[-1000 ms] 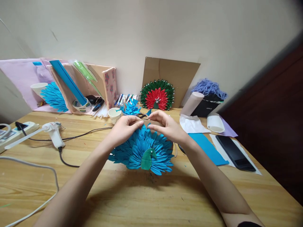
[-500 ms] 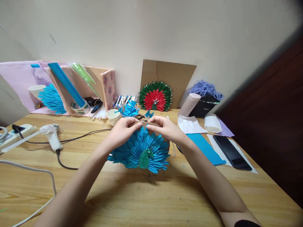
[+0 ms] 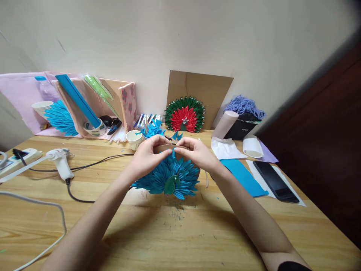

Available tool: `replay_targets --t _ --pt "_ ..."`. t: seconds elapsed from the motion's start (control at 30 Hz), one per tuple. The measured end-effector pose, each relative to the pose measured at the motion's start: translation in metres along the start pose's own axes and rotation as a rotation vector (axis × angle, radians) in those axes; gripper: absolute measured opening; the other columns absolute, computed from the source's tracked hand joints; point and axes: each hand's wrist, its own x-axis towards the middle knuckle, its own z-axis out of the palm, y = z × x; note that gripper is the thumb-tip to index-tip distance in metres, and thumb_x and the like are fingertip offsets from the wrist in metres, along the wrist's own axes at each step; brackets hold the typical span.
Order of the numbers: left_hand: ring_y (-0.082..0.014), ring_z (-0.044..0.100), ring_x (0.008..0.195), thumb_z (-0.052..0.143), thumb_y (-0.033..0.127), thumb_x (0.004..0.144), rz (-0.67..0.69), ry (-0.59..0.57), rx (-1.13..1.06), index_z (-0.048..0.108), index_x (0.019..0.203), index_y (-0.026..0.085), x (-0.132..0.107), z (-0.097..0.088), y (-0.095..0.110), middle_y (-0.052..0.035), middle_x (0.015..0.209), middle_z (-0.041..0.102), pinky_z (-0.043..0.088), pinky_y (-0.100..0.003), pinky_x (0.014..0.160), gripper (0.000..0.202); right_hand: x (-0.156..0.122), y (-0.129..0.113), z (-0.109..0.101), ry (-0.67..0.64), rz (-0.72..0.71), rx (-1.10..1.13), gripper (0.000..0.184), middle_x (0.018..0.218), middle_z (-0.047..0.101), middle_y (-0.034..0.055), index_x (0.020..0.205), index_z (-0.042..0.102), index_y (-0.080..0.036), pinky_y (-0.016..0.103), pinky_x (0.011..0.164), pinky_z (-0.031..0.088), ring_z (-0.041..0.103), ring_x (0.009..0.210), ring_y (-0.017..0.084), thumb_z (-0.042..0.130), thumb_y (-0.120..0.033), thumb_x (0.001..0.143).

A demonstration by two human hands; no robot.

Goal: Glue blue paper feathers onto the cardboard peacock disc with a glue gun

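A blue paper peacock [image 3: 180, 177] with a green body and head is held up over the table, its layered petal-like feathers facing me. Brown cardboard [image 3: 194, 146] backs it and shows along the top edge. My left hand [image 3: 150, 154] grips that edge from the left, thumb in front on a blue feather tip and fingers curled behind. From the right, my right hand [image 3: 196, 152] pinches the same edge, its thumb close to the left one. Fingers behind the board are partly hidden. Just beyond lie cut blue pieces [image 3: 153, 130] beside a paper cup [image 3: 134, 139].
A white glue gun [image 3: 60, 162] with its cord stands left, near a power strip [image 3: 19, 162]. Blue sheets [image 3: 244, 178] and a phone [image 3: 275, 180] lie right. At the wall, a red and green peacock [image 3: 184, 114] leans beside a pink organizer [image 3: 128, 105].
The blue peacock's lower edge has swung up and away from me, and more cardboard shows at the top. My left hand has shifted slightly right, bringing the thumbs closer together.
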Motion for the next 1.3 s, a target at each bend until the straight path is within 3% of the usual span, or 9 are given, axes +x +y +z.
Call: replay_targets --t 0.23,0.43,0.83,1.3 --pt "-0.0157 0.059 0.083 0.055 0.023 0.077 0.04 0.01 -0.013 0.054 0.088 0.018 -0.001 0.0 0.002 -0.0024 0.091 0.063 0.045 -0.03 0.077 0.012 0.0 0.0 -0.005 -0.034 -0.033 -0.111 0.022 0.072 0.057 -0.0007 0.084 0.06 -0.016 0.023 0.055 0.041 0.053 0.066 0.012 0.066 -0.03 0.069" --pt "-0.0165 0.056 0.087 0.055 0.025 0.077 0.181 0.089 0.249 0.061 0.085 0.02 -0.004 0.002 0.008 -0.0024 0.091 0.061 0.042 -0.03 0.078 0.011 0.001 0.004 -0.004 0.025 -0.068 -0.147 0.022 0.079 0.059 0.0015 0.084 0.06 -0.015 0.026 0.063 0.042 0.054 0.072 0.014 0.065 -0.029 0.069" --pt "-0.0181 0.054 0.088 0.057 0.024 0.075 0.182 0.142 0.402 0.058 0.068 0.018 -0.006 0.006 0.009 -0.0045 0.094 0.057 0.043 -0.032 0.077 0.009 0.0 0.008 0.001 0.072 -0.113 -0.232 0.016 0.075 0.057 0.0004 0.078 0.059 -0.015 0.024 0.061 0.04 0.052 0.07 0.013 0.062 -0.029 0.07" --pt "-0.0138 0.051 0.071 0.056 0.022 0.074 0.133 0.128 0.407 0.056 0.067 0.017 -0.006 0.004 0.007 -0.0012 0.076 0.057 0.038 -0.026 0.063 0.009 -0.003 0.002 0.003 0.056 -0.05 -0.194 0.015 0.074 0.059 0.0011 0.08 0.06 -0.014 0.022 0.056 0.039 0.051 0.065 0.011 0.061 -0.026 0.071"
